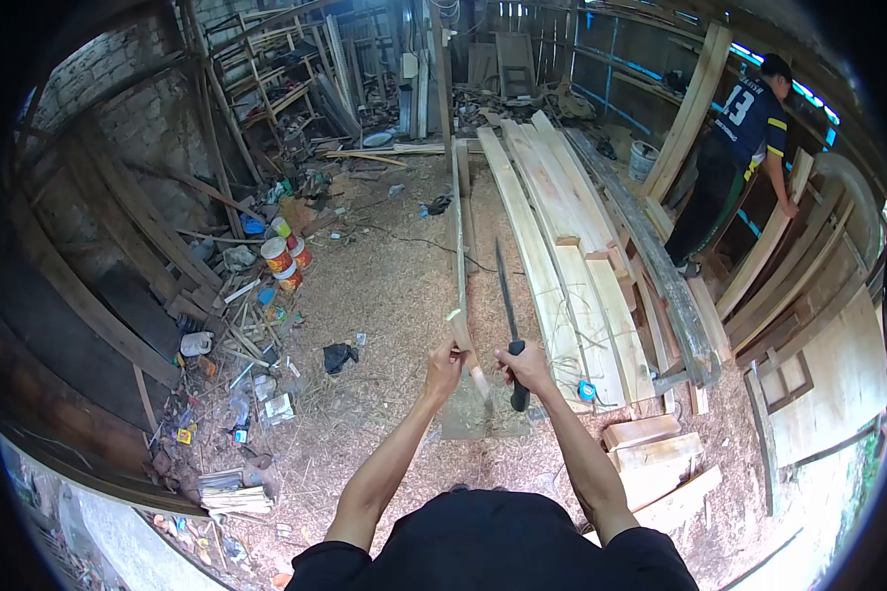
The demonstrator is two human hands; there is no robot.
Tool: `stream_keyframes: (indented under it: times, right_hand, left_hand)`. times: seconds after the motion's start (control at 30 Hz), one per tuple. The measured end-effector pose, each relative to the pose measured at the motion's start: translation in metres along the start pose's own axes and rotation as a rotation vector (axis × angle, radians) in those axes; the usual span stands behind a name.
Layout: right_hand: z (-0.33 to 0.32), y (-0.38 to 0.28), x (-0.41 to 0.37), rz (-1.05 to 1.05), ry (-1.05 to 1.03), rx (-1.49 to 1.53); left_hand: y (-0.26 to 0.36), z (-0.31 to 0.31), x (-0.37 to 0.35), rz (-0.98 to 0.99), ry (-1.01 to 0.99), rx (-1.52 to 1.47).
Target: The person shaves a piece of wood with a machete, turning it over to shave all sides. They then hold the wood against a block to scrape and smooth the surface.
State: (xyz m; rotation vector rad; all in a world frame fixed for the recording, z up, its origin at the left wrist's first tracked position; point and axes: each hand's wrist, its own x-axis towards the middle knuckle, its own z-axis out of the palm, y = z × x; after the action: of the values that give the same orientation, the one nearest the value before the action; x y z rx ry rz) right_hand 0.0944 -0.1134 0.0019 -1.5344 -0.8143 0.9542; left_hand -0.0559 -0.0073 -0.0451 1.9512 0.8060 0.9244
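Note:
My left hand (445, 368) is closed around a narrow wooden strip (462, 334). Its pale upper end sticks up beyond my fingers. In my right hand (528, 366) is a long-bladed tool (506, 293) with a black handle, its tapering dark blade pointing away from me. Too little of the blade's edge shows to tell a saw from a knife. The blade stands apart from the strip, to its right. Below my hands, a flat board (468, 425) lies on the sawdust-covered floor.
Long planks (552, 197) lie to the right, with a blue tape measure (586, 391) at their near end. Short wood blocks (655, 453) are stacked nearer me. A co-worker (739, 148) bends over boards at far right. Paint cans (278, 256) and scraps litter the left side.

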Motion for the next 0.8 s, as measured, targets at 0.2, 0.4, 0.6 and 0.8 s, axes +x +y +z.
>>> stream_keyframes:
  times: [0.2, 0.4, 0.6, 0.8]
  right_hand:
    - [0.012, 0.015, -0.006, 0.01, -0.003, -0.121]
    - [0.02, 0.006, 0.006, -0.085, 0.092, -0.135]
    - [0.016, -0.017, -0.013, -0.053, -0.019, -0.146]
    - [0.03, -0.042, -0.027, -0.088, -0.078, -0.012]
  left_hand:
    - [0.008, 0.003, -0.001, 0.055, -0.011, 0.062]
    - [0.033, -0.006, 0.013, 0.149, 0.101, 0.081]
    - [0.068, -0.03, 0.026, 0.124, 0.278, -0.005]
    - [0.068, -0.037, 0.03, 0.164, 0.259, 0.112]
